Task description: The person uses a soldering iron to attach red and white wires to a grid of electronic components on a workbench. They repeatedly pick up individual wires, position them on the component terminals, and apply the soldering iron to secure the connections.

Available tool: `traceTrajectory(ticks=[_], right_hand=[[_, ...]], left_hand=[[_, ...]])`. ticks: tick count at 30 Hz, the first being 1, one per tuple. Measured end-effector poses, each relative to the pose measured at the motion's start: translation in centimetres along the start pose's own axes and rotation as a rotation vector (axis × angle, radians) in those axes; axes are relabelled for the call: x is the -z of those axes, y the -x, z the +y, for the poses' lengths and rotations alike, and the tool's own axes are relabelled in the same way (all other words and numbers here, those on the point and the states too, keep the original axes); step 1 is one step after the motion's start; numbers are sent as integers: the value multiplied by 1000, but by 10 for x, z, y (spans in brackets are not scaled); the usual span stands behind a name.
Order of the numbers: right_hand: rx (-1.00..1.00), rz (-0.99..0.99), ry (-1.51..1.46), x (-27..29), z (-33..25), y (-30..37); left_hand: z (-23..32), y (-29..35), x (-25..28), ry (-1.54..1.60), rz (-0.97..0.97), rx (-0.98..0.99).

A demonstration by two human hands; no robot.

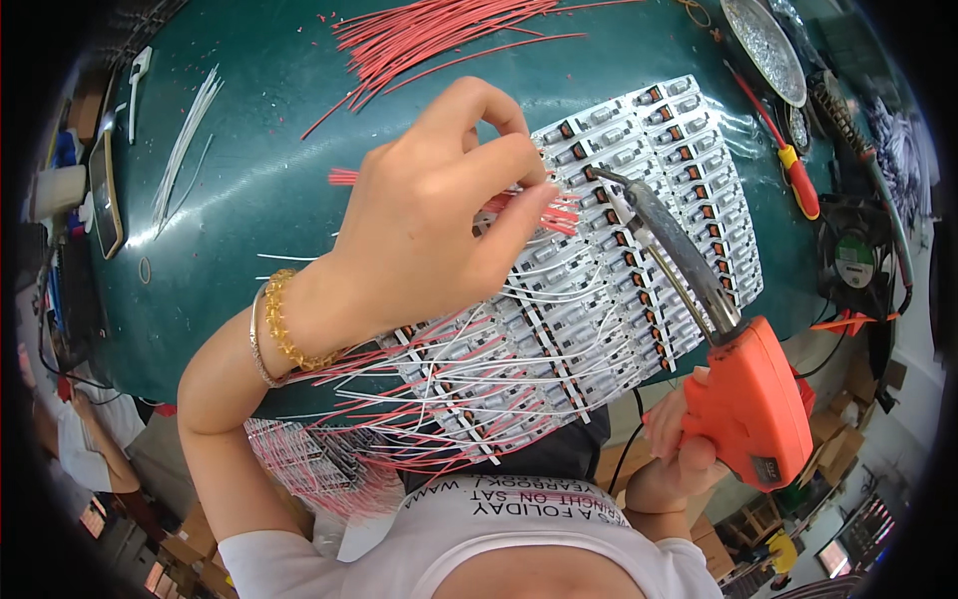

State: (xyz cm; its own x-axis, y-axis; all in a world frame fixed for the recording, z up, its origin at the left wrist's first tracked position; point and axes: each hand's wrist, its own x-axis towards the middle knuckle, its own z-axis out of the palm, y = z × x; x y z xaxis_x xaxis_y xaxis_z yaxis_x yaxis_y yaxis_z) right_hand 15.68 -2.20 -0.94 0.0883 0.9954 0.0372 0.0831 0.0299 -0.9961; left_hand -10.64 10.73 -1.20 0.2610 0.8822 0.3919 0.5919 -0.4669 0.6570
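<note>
Left hand point(429, 205): thumb and index finger pinched together above the panel, the other fingers curled in. I have hold of a bundle of short red wires point(561, 218), ends poking out on both sides of the hand. Right hand point(689, 444): wrapped round the handle of the orange-red soldering gun point(760, 409); whether a finger presses the trigger, I cannot tell. The gun's bent tip is at the upper middle of the panel, near my left fingertips; contact with a pad not certain.

Under both: the circuit-board panel point(624, 299), on the green tabletop point(269, 100), its near side reaching past the table edge. Red and white leads point(459, 374) trail off its near left part.

Handling, my estimate: panel light, thin and fairly stiff; best taken by its bare margins, since pulling on leads could strain the joints. Wires light, springy, smooth-skinned, apt to slide apart; pinch one at mid-length, bare end free. Gun the heaviest item, nose probably hot: grip by handle only.

Further out: loose red wires point(429, 40) beyond the panel, cut white wires point(187, 150) to the left, screwdriver point(798, 185) to the right.
</note>
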Motion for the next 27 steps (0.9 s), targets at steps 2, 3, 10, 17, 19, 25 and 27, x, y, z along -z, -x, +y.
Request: traceTrajectory(ticks=[2, 3, 10, 17, 19, 25, 27], right_hand=[[-66, 21, -28, 9, 2, 4], [-129, 59, -40, 16, 6, 10], [-144, 24, -26, 16, 9, 14], [-154, -145, 475, 33, 14, 21], [-272, -178, 641, 37, 5, 30], [-304, -135, 511, 52, 15, 42], [-130, -74, 367, 46, 23, 34]], left_hand=[[-4, 4, -6, -22, -9, -1], [-4, 5, -8, -36, -13, 0], [0, 6, -12, -116, -22, -10], [-2, 5, -10, -105, -26, -6], [-2, 5, -11, -105, -24, -9], [-1, 6, -9, -110, -31, 4], [0, 5, -9, -114, -28, -5]])
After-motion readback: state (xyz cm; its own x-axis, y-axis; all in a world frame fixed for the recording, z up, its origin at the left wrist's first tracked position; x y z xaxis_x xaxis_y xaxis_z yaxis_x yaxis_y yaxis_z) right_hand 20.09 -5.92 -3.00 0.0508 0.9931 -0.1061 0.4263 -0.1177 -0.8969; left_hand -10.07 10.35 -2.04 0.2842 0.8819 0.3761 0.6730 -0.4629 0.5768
